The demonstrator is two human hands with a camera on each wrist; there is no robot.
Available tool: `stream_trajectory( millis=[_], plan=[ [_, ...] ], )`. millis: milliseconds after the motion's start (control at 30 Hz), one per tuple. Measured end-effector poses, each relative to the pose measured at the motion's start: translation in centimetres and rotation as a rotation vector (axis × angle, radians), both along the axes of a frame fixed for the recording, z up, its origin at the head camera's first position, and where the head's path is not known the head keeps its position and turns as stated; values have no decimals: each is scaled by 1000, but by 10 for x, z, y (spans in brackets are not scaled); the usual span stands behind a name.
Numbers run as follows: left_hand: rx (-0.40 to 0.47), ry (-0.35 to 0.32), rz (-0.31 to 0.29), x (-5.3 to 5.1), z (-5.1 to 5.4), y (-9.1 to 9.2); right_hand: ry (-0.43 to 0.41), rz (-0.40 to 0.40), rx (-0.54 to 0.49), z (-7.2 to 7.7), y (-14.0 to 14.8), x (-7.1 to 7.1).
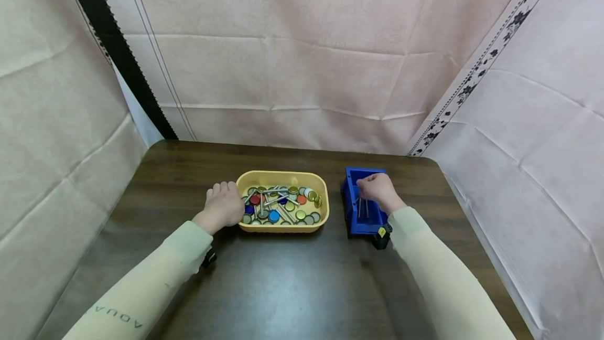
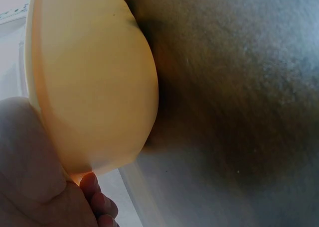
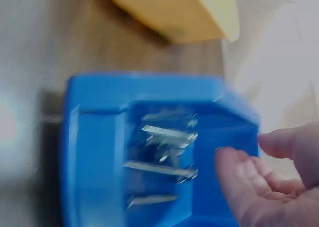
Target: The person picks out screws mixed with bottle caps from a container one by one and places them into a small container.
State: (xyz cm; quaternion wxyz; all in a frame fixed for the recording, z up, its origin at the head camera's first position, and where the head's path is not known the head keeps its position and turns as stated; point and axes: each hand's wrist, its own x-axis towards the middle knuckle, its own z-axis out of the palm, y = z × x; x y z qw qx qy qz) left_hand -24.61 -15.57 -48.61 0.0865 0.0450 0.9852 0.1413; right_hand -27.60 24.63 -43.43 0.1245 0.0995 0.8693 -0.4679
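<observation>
A yellow tray (image 1: 282, 229) holds caps in several colours and long metal screws (image 1: 286, 214). My left hand (image 1: 222, 205) grips its left end, with fingertips curled against the wall in the left wrist view, where the tray (image 2: 99, 82) fills much of the frame. To the right stands a blue bin (image 1: 350, 201), and my right hand (image 1: 379, 192) is over it. In the right wrist view that hand (image 3: 269, 177) has thumb and fingers apart with nothing between them. Several metal screws (image 3: 159, 168) lie inside the bin (image 3: 97, 157).
Both containers stand on a dark wooden table (image 1: 288, 277), with a gap between them. Pale cloth (image 1: 283, 77) hangs behind the table's back edge, and more cloth lines the left and right sides. The tray's end (image 3: 164, 10) shows beyond the bin in the right wrist view.
</observation>
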Motion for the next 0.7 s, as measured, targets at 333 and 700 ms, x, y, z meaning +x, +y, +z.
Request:
stream_trajectory(
  millis=[333, 700],
  plan=[
    [6, 10, 6, 2, 1, -1, -35, 12, -524, 17, -55, -12],
    [3, 11, 10, 2, 1, 1, -355, 143, -479, -4, -136, -10]
  ],
)
